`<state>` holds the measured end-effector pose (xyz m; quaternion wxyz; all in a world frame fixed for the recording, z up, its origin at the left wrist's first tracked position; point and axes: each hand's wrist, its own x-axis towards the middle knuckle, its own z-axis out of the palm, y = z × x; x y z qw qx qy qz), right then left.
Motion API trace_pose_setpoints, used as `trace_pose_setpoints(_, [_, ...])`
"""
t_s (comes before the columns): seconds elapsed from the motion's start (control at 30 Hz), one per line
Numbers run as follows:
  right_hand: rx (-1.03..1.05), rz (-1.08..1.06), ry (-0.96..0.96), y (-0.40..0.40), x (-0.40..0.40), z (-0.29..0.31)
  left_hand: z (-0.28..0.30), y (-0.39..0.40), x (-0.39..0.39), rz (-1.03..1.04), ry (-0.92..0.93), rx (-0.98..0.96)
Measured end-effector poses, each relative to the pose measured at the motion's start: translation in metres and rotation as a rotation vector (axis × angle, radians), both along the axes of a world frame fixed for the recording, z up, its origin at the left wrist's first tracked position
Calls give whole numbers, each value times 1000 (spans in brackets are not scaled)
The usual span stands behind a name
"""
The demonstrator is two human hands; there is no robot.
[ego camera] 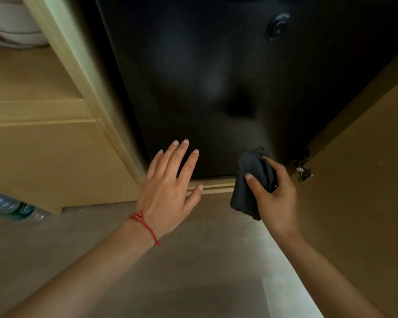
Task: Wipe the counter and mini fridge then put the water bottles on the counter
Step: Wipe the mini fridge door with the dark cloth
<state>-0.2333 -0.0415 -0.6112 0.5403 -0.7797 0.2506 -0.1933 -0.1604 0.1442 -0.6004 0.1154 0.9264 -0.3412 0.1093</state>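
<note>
The black mini fridge (205,76) fills the upper middle of the head view, set inside a light wooden cabinet, with a round lock near its top right. My left hand (168,187) is spread with fingers apart, held at the fridge door's lower left and holding nothing. My right hand (271,193) grips a bunched dark grey cloth (251,180) at the fridge's lower right corner, by the cabinet's bottom edge. A clear water bottle (14,208) with a green label lies on the floor at the far left.
The open wooden cabinet door (365,168) stands at the right, with a metal hinge (303,171) near my right hand. A cabinet frame post (87,88) runs down the left of the fridge. White dishes (12,21) sit on a shelf at top left. Grey floor lies below.
</note>
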Motion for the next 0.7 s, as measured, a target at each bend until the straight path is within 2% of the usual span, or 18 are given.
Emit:
trace_pose_setpoints(0.27, [78,-39,126,4,-45,113,104,-4,-35,-29,132,35])
trace_pose_setpoints(0.43, [40,-30,133,9,-66,194,185,-11,-58,-45,210,32])
trace_pose_setpoints(0.7, [42,-70,148,-6,-89,329,315,-14,-74,-53,217,34])
